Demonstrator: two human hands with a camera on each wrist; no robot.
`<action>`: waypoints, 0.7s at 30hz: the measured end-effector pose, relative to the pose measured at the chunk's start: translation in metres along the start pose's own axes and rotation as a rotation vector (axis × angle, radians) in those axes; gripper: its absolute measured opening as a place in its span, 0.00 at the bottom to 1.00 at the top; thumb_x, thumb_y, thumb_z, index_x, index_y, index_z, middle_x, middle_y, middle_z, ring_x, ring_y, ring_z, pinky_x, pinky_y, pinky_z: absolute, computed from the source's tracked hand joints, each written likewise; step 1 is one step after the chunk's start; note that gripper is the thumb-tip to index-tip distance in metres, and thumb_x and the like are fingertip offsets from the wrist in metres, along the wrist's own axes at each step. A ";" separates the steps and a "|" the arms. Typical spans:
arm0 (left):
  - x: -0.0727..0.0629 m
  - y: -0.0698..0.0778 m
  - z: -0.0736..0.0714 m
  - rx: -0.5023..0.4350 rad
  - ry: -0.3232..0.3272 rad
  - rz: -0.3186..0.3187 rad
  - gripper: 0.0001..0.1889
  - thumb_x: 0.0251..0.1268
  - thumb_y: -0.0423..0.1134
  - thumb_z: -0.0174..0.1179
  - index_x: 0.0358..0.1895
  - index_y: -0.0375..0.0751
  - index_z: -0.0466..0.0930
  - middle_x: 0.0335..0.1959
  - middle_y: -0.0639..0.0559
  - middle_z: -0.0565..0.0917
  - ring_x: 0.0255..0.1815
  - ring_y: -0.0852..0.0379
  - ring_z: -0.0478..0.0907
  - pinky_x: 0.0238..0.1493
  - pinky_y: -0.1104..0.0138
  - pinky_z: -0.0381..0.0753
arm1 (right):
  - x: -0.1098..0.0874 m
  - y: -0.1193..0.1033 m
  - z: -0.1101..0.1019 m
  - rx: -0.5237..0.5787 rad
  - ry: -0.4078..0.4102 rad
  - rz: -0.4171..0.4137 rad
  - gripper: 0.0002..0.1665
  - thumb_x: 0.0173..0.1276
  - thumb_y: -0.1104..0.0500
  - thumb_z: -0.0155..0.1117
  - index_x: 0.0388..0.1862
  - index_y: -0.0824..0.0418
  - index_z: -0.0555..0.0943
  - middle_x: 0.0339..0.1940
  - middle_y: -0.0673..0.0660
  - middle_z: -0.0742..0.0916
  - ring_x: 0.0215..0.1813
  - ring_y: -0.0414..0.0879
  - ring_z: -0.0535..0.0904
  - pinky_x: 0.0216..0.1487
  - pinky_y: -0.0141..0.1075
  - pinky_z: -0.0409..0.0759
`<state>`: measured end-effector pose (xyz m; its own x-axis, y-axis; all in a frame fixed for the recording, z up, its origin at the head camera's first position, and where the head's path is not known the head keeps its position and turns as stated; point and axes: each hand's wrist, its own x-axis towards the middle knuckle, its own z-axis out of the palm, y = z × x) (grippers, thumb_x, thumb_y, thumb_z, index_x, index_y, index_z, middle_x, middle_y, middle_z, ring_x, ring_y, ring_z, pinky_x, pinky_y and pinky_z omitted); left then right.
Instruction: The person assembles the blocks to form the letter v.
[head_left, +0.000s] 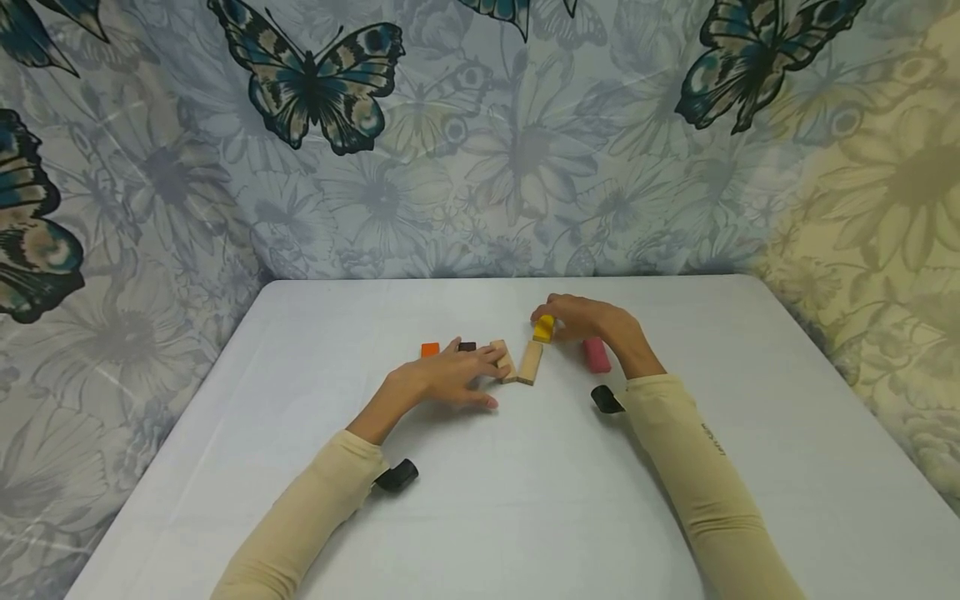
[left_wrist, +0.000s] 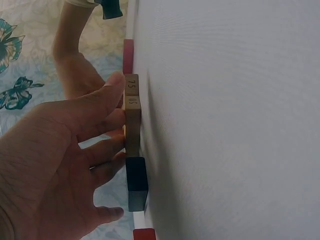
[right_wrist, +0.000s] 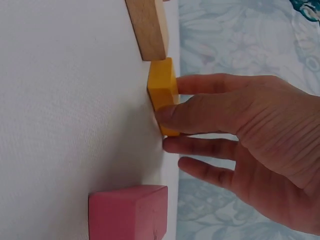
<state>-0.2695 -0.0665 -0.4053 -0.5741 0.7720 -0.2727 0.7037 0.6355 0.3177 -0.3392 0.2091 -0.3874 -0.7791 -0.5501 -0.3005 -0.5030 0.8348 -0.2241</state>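
Note:
My right hand (head_left: 588,317) pinches a yellow block (head_left: 543,329) between thumb and fingers. The block lies at the far end of a plain wooden block (head_left: 530,364), almost end to end with it in the right wrist view. A second wooden block (head_left: 504,358) slants toward the first, their near ends together in a V shape. Across this second block reach the fingers of my left hand (head_left: 450,377), loosely extended, with fingertips at the wood and the thumb spread toward me. Small printed marks show on the near ends of the wooden blocks (left_wrist: 132,102).
A pink block (head_left: 597,355) lies by my right wrist. Left of the wooden pair are a dark block (head_left: 467,347), partly behind my left hand, and an orange block (head_left: 430,350). The white-covered table (head_left: 495,517) meets a butterfly-patterned cloth backdrop (head_left: 525,225).

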 end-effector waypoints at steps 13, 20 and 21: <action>0.001 -0.001 0.000 -0.001 -0.003 0.000 0.37 0.73 0.60 0.62 0.80 0.52 0.66 0.88 0.48 0.50 0.90 0.51 0.45 0.83 0.30 0.41 | 0.003 -0.007 0.000 -0.049 -0.018 -0.018 0.22 0.76 0.64 0.64 0.66 0.56 0.81 0.64 0.64 0.82 0.64 0.59 0.79 0.72 0.58 0.77; 0.001 -0.001 0.002 0.012 -0.004 -0.006 0.36 0.73 0.60 0.62 0.80 0.52 0.67 0.88 0.49 0.51 0.90 0.52 0.46 0.83 0.31 0.41 | 0.003 -0.009 -0.001 -0.032 -0.027 -0.021 0.23 0.75 0.64 0.64 0.67 0.56 0.81 0.64 0.64 0.82 0.64 0.58 0.79 0.72 0.58 0.76; 0.001 -0.001 0.002 0.015 -0.005 -0.007 0.36 0.73 0.60 0.62 0.80 0.52 0.67 0.88 0.49 0.51 0.90 0.52 0.46 0.83 0.31 0.42 | 0.004 -0.009 0.000 -0.029 -0.028 -0.021 0.23 0.75 0.64 0.64 0.67 0.56 0.81 0.65 0.64 0.82 0.65 0.58 0.79 0.73 0.58 0.76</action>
<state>-0.2701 -0.0666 -0.4076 -0.5769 0.7676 -0.2794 0.7059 0.6406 0.3023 -0.3376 0.1995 -0.3861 -0.7580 -0.5675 -0.3216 -0.5299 0.8232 -0.2037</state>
